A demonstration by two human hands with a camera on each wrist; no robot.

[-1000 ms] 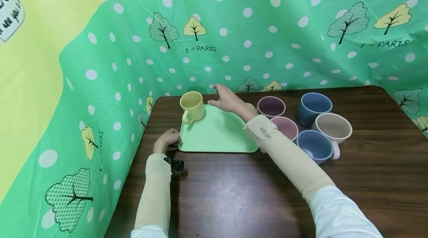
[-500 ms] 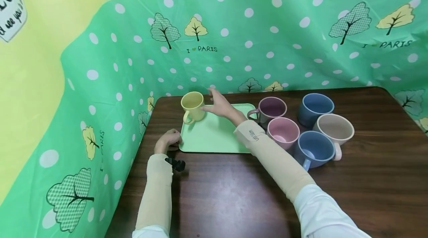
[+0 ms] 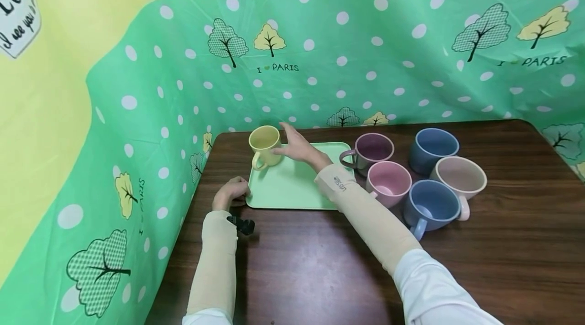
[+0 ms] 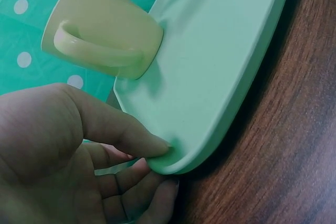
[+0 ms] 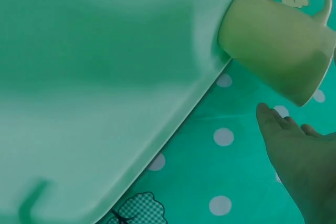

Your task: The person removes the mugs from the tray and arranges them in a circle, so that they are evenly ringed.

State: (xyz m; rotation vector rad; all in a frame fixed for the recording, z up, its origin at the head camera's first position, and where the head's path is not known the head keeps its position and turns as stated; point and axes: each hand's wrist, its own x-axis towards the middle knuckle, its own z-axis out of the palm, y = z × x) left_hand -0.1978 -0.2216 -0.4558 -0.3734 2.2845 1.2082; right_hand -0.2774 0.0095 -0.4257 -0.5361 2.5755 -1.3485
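Note:
A yellow mug (image 3: 269, 153) stands upright at the far left corner of a light green tray (image 3: 297, 190), its handle towards me. My left hand (image 3: 230, 194) pinches the tray's near left corner. In the left wrist view its thumb (image 4: 142, 137) lies on top of the rim and the other fingers are underneath. Close to the mug's right side is my right hand (image 3: 298, 146), thumb and fingers spread apart. The right wrist view has its straight fingers (image 5: 278, 121) beside the mug (image 5: 278, 45), with a gap between; the thumb is mostly out of frame.
Right of the tray stand a purple mug (image 3: 367, 162), a pink mug (image 3: 388, 195), two blue mugs, one in back (image 3: 427, 160) and one in front (image 3: 431, 218), and a white mug (image 3: 470, 193). A patterned green cloth (image 3: 320, 76) hangs behind the dark wooden table (image 3: 315, 269).
My right hand has moved left across the tray to the yellow mug, uncovering the purple mug's handle and more of the pink mug. The left hand stays at the tray corner.

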